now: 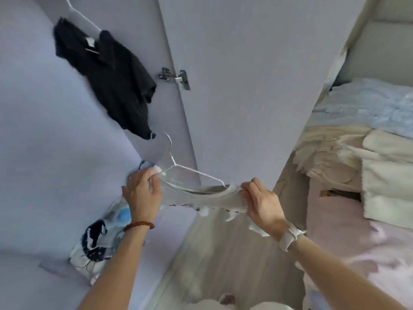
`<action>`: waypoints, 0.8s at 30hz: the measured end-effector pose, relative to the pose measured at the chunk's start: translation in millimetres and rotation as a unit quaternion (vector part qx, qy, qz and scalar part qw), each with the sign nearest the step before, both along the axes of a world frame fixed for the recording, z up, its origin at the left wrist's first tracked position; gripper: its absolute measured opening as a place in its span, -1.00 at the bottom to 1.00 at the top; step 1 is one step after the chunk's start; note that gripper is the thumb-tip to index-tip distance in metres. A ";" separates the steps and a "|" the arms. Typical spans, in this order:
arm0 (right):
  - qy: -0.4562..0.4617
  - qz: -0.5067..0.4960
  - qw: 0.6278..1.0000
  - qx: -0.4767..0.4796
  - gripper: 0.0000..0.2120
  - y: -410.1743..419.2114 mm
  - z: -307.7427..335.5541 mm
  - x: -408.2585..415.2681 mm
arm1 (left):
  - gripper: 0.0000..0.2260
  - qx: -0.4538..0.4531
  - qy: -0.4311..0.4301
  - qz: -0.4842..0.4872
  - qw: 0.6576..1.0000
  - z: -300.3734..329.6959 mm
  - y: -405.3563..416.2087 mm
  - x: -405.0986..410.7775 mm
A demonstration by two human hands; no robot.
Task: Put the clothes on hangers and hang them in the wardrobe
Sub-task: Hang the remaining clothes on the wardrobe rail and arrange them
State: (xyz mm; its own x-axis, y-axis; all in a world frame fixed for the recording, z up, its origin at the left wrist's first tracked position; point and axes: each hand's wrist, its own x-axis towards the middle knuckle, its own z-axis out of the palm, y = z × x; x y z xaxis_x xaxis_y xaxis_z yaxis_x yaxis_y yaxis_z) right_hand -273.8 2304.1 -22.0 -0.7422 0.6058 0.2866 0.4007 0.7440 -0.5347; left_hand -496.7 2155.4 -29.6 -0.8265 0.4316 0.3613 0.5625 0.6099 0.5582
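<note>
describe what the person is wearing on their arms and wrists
Both forearms are bare, with no sleeves in view. The left wrist carries a thin bracelet of reddish-brown beads. The right wrist carries a white watch with a wide, smooth white band.

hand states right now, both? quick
Left hand: closed, gripping the white shirt at one shoulder, over the hanger.
Right hand: closed, pinching the shirt's collar.

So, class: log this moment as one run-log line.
step: fitting white garment onto wire hanger | left hand: grips garment | right hand: pinches collar | black shirt: already hung
</note>
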 end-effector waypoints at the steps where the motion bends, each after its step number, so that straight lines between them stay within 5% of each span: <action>1: 0.011 0.011 1.000 0.012 -0.80 -1.0 6.3 -21.1 | -0.77 0.009 -0.024 0.034 0.999 5.4 -5.6 -10.5; 9: 0.084 0.063 0.994 -0.001 -0.80 12.6 39.9 -154.5 | -0.66 0.090 0.056 0.118 0.987 73.0 -30.0 -55.6; 13: 0.114 0.079 0.990 -0.030 -0.78 27.8 62.3 -216.7 | -0.68 0.093 0.179 0.134 0.970 126.7 -21.7 -76.3; 20: 0.213 0.116 0.969 -0.041 -0.79 51.2 124.7 -326.1 | -0.65 0.029 0.447 0.175 0.877 223.8 12.8 -124.4; 24: 0.224 0.119 0.964 -0.081 -0.78 59.1 157.4 -386.6 | -0.50 -0.054 0.474 0.264 0.839 253.7 25.3 -159.1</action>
State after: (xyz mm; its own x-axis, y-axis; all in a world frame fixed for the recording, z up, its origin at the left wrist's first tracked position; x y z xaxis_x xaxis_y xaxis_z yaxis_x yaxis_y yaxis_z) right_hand -660.4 2363.2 135.5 -0.6887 0.4979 0.5271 -0.0690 0.6786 -0.7312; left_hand -655.8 2180.7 224.1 -0.2772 0.1694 0.9458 0.3585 0.9315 -0.0618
